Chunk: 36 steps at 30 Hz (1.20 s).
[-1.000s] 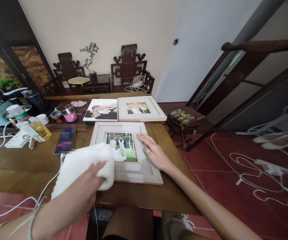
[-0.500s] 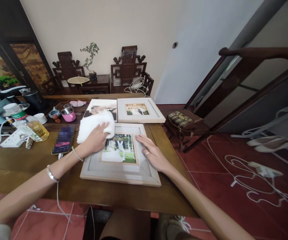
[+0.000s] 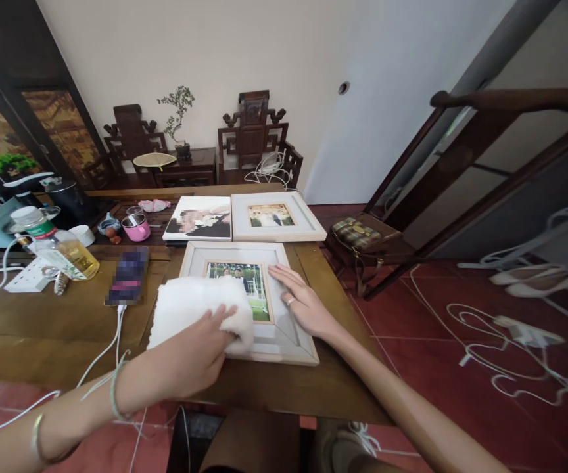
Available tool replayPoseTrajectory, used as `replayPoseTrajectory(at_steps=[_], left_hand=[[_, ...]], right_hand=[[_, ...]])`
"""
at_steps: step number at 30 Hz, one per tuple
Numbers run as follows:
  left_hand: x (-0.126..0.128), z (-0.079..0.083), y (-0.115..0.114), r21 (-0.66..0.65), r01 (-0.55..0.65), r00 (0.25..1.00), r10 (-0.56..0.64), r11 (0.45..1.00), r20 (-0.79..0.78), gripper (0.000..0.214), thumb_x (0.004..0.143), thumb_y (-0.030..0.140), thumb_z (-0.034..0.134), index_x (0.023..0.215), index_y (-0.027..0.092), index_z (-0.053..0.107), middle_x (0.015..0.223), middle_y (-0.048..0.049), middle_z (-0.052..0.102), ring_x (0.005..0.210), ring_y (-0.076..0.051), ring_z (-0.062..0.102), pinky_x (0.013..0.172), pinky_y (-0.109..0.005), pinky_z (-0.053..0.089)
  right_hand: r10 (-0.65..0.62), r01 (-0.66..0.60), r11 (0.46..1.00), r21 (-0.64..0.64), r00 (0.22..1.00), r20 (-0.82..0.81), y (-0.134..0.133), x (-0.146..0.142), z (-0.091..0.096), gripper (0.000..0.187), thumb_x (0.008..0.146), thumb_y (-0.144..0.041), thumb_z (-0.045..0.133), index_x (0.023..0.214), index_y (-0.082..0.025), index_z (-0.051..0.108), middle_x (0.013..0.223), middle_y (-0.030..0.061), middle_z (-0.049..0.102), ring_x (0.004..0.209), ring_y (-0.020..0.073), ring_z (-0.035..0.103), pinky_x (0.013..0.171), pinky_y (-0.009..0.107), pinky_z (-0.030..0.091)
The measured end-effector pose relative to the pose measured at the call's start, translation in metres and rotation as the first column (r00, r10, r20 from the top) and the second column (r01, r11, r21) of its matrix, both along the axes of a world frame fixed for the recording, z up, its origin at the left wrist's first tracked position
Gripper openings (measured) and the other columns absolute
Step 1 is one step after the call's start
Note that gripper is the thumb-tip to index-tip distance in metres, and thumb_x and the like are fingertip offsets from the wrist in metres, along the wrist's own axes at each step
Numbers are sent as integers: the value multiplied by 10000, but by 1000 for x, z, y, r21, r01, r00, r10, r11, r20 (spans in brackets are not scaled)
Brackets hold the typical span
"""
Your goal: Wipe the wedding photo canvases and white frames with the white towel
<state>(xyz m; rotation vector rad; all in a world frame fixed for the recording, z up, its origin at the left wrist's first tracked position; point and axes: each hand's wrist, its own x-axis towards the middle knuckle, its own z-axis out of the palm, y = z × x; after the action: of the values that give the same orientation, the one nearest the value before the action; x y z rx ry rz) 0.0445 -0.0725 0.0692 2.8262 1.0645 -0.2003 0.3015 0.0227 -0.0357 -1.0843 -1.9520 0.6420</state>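
A white picture frame (image 3: pixel 284 332) with a wedding photo lies flat on the wooden table (image 3: pixel 47 322) in front of me. My left hand (image 3: pixel 198 355) presses a fluffy white cloth (image 3: pixel 195 305) onto the frame's near left part, fingers bent over the cloth. The cloth hides much of the photo. My right hand (image 3: pixel 301 302) lies flat on the frame's right border, fingers stretched out, a ring on one finger.
Behind the frame lie a second white framed photo (image 3: pixel 277 217) and a canvas print (image 3: pixel 200 218). To the left are a phone (image 3: pixel 129 276) on a cable, an oil bottle (image 3: pixel 64 253), a pink cup (image 3: pixel 136 226) and a power strip (image 3: pixel 30 276). A chair (image 3: pixel 367 240) stands right of the table.
My left hand has drawn the cloth from the frame's far left corner back toward me over the photo. The right hand has stayed in place.
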Motion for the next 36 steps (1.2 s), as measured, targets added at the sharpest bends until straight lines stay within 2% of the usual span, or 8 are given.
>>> replayPoseTrajectory(at_steps=[4,10,13,19,22,25,32,36], left_hand=[[3,-18,54,122,-50,998,56,991,-39,277,846,51,467,1072,55,627,1486,-235,347,1430,-357,209,1133,-452,279],[12,-22,122,259,-55,997,67,964,-39,347,898,85,457,1219,77,586,1549,-223,202,1435,-385,147,1136,-498,235],[20,-19,112,247,-42,994,67,968,-91,321,903,94,461,1184,86,615,1531,-221,257,1421,-393,203,1114,-496,275],[33,-5,27,197,136,985,-112,971,-129,285,872,165,532,1127,109,646,1434,-245,418,1330,-388,410,1030,-478,390],[38,-2,1,210,178,983,-162,961,-91,241,878,213,549,1068,124,669,1431,-231,432,1306,-375,447,1011,-452,413],[41,-8,12,233,150,988,-137,961,-73,249,889,213,539,1088,133,664,1440,-221,426,1313,-372,440,1004,-445,420],[34,-29,95,287,-9,996,35,958,-87,290,916,168,494,1162,113,638,1519,-206,302,1410,-376,259,1094,-501,308],[38,-40,96,303,2,999,13,953,-47,263,883,108,514,1102,101,659,1515,-213,306,1412,-393,240,1095,-532,294]], right_hand=[[3,-3,1000,11,1000,9,0,1,-1,564,798,-105,420,1334,-225,548,1420,75,521,1393,249,363,1166,563,252],[4,-4,1000,10,1000,9,-1,2,-1,573,804,-109,414,1347,-245,536,1426,61,515,1394,250,361,1169,567,244],[4,-4,1000,13,1000,9,0,3,-1,570,805,-110,416,1346,-244,538,1423,63,518,1392,246,365,1171,561,245],[2,-2,1000,18,1000,19,-1,0,1,477,870,-179,431,1326,-235,557,1408,80,533,1378,242,387,1161,557,267],[-27,27,1000,3,999,28,-2,-2,6,414,937,-293,404,1307,-220,576,1398,96,541,1368,233,401,1161,538,280],[-30,31,999,-18,998,58,-3,-3,10,443,964,-366,363,1316,-190,568,1421,112,516,1378,234,386,1167,527,275],[6,-9,1000,13,986,167,-5,-3,14,493,970,-384,336,1391,-177,487,1463,109,467,1391,237,356,1180,504,260],[3,-7,1000,24,987,159,-4,-4,13,490,963,-390,350,1388,-189,489,1438,111,494,1369,243,384,1175,509,264]])
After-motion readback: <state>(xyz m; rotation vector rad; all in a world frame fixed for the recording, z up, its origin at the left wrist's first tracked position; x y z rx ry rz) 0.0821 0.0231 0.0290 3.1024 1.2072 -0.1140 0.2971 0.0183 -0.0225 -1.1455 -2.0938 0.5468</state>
